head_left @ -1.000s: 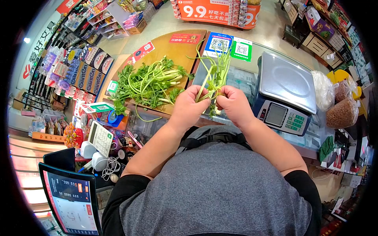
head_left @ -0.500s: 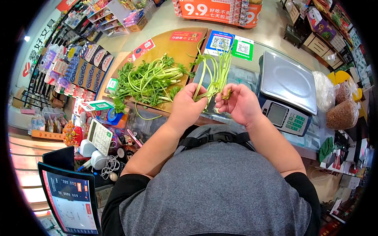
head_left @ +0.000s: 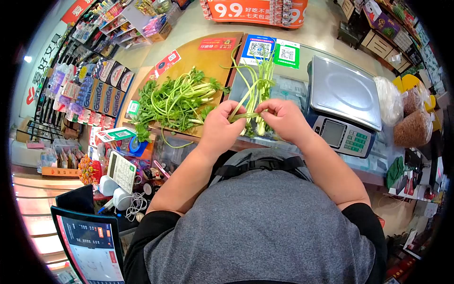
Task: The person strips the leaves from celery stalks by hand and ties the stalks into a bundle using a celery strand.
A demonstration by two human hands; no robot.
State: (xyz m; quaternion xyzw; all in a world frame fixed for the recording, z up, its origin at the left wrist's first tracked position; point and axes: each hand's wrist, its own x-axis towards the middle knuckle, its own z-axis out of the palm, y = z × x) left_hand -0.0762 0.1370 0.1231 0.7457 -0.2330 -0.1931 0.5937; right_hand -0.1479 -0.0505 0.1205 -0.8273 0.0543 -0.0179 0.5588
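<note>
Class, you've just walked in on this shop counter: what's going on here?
A person is handling green stalks with bare hands. The left hand and right hand each pinch a green strand, which runs between them across the upright-looking stalks. A pile of leafy greens lies to the left on the wooden counter, and a scale stands to the right, untouched.

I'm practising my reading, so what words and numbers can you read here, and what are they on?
"9.9": orange stand
"好吃不": same stand, next character unclear
"七天包": same stand, next character unclear
"爱好文具": white wall sign
"爱": red sign
"Ganten": boxes
Too small or blurred: blue card, green card, red table card, computer screen, scale buttons.
</note>
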